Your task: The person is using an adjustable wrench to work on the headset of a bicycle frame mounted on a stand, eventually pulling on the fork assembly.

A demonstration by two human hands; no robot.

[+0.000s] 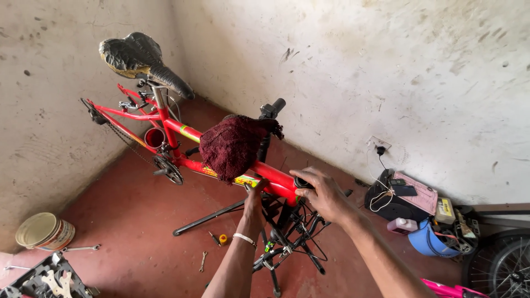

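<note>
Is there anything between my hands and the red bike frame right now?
Nothing visible. The left hand and right hand are already on the frame near its front end. The dark red cloth drapes over the tube further back, clear of both.

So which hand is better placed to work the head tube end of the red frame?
Probably the right hand: it already rests on the head tube end of the red bike frame. The left hand sits lower, under the frame near the maroon cloth.
</note>
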